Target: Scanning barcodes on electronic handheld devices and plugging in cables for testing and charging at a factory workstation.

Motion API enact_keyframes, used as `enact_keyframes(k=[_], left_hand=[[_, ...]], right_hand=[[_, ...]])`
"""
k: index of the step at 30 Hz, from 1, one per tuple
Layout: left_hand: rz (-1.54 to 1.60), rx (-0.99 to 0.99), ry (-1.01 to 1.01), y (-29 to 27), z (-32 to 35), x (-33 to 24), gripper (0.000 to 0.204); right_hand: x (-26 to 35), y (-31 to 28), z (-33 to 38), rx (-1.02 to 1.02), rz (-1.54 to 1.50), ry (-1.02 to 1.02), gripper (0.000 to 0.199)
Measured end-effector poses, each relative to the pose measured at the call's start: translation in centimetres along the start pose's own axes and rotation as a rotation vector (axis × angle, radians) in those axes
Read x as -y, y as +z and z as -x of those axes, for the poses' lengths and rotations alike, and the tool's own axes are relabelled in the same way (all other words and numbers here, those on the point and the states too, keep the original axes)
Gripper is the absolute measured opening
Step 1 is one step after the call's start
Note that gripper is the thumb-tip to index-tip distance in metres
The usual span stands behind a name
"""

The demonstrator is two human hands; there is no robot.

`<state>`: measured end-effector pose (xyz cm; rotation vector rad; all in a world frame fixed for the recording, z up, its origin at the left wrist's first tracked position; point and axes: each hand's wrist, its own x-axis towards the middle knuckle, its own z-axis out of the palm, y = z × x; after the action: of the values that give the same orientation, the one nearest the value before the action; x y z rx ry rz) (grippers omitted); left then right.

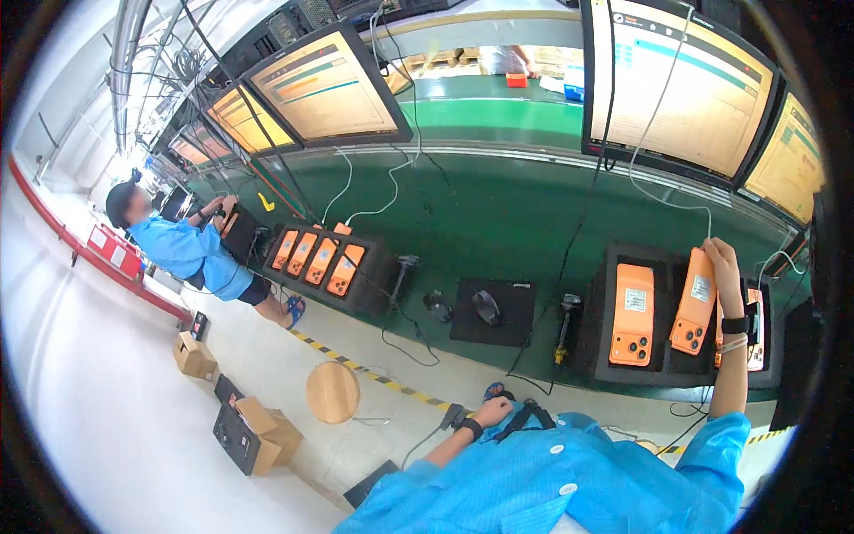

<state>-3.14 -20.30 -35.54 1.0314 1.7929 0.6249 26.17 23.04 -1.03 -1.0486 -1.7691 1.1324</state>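
My right hand (723,263) is closed on the upper end of an orange phone (693,303), which leans out of its slot in a black foam tray (669,360). A white cable (685,205) runs down to that same end. The phone's back shows a white label and a camera cluster. Another orange phone (632,313) lies in the slot to its left; more phones are partly hidden behind my right wrist. My left hand (493,411) is low in front of my body, near a black strap, fingers curled in; anything inside it is hidden.
On the green bench, a black mouse (486,307) sits on a mouse pad (520,326), left of a handheld scanner (565,327). Another foam tray (366,294) holds several orange phones. Monitors (685,89) line the back. A co-worker (191,249) stands far left; a round stool (333,392) is behind.
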Motion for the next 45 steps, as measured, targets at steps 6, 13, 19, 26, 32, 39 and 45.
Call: enact_keyframes(k=[6, 13, 19, 26, 32, 39, 45], left_hand=[[-0.020, 0.015, 0.001, -0.2, 0.2, -0.7, 0.034], [0.014, 0.005, 0.031, -0.4, 0.2, -1.2, 0.034], [-0.031, 0.055, -0.041, -0.7, 0.3, -0.1, 0.039], [0.121, -0.034, -0.171, -3.4, 1.2, -1.2, 0.031], [0.349, -0.811, -0.109, -16.8, 0.9, 11.8, 0.026], [1.057, -1.232, -0.251, -38.3, -0.3, 9.7, 0.058], [1.299, -1.306, -0.472, -45.5, -0.3, 8.9, 0.064]], right_hand=[[-0.3, 0.0, -0.3, -0.048, 0.059, -0.086, 0.028], [1.0, 0.4, 1.0, 0.041, -0.008, -0.026, 0.026], [2.0, 2.0, 0.9, -0.153, 0.517, -0.333, 0.036], [0.4, 2.6, 1.5, -0.131, 0.793, -0.260, 0.032], [0.7, 0.3, 1.5, -0.043, 0.806, -0.077, 0.036], [5.0, 0.1, 5.4, -0.047, 0.504, -0.089, 0.037], [13.6, 8.3, 18.9, 0.246, -0.026, 0.015, 0.026]])
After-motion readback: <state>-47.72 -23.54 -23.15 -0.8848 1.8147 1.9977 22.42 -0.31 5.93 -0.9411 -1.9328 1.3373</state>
